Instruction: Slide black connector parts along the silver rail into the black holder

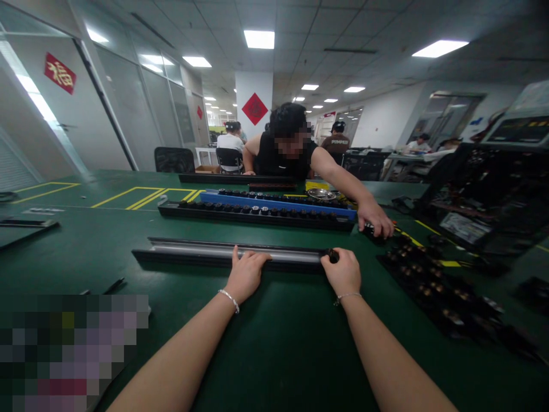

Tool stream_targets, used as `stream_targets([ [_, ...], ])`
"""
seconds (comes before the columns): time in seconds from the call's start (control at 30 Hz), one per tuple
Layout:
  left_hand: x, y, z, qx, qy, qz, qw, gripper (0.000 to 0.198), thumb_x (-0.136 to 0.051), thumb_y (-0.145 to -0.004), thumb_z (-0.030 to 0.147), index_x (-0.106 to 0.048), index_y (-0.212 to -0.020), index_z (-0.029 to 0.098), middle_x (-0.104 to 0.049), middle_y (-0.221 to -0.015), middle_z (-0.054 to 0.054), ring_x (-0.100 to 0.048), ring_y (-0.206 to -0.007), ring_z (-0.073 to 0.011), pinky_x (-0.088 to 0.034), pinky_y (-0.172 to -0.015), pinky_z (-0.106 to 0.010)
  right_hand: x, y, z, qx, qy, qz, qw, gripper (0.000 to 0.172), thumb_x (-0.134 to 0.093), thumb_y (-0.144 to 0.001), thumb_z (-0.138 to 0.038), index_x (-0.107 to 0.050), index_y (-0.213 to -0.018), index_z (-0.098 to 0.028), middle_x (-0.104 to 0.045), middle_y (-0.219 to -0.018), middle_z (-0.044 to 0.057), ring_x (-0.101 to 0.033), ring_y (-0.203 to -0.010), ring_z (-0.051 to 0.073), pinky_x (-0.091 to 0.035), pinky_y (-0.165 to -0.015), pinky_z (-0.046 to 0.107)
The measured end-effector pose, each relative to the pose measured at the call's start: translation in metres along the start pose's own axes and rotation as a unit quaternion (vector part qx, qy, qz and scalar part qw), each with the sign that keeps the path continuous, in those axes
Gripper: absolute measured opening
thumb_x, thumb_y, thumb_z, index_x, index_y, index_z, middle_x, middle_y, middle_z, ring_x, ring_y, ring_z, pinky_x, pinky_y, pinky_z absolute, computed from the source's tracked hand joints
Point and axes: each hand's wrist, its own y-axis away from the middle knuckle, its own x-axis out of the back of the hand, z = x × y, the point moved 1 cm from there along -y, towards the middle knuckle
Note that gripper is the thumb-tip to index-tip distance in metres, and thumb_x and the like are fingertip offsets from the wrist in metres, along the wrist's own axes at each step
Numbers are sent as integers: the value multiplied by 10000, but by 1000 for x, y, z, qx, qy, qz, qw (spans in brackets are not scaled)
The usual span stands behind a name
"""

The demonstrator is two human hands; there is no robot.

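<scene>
Bare forearms (171, 349) come in closest to the camera, reaching across the green table (278, 355) to an open black rail (189, 260) that lies crosswise right in front of the person. Left hand (245, 277) is palm-down on the rail around its middle, fingers spread over the near edge; honestly can't tell if it's gripping or just pressing. Right hand (343, 269) is pinching a small black part (331, 256) between thumb and fingertips at the rail's right end.

My read: this is the fitting step, getting that part seated in the channel. Seems to call for the left hand keeping the rail steady while the right lines the part up. No other parts that I can see in the channel, so I'd guess it's early days on this one.

Just beyond is a second black rail (257, 218) lined with small black pieces, a couple with pale tops, and a blue rail (278, 203) right behind it, plus a metal bowl (322, 194). Over on the right there's a big spread of dark parts (441, 280). Main thing to watch for imo: the co-worker's hand (376, 222), down on the table between those rails and the spread, could get in the way of a reach over there.
</scene>
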Motion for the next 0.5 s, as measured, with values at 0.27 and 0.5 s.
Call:
stream_targets([
  [0.27, 0, 0, -2, 6, 1, 2, 1000, 431, -345, -809, 75, -540, -1103, 322, -656, -1066, 12, -534, -999, -188, -11, -1055, -594, 4, 1, -5, -20, -20, -12, 1000, 342, -462, -706, -332, -601, -961, -151, -591, -1056, 107, -530, -942, 216, -387, -795, 297],
  [0.5, -1, 0, -3, -3, 4, 2, 1000, 426, -347, -809, 76, -534, -1102, 321, -655, -1063, 16, -529, -996, -190, -14, -1049, -598, 9, -1, -6, -82, 0, -52, 995, 386, -456, -719, -363, -586, -1025, -167, -630, -946, 92, -568, -854, 222, -404, -707, 302],
])
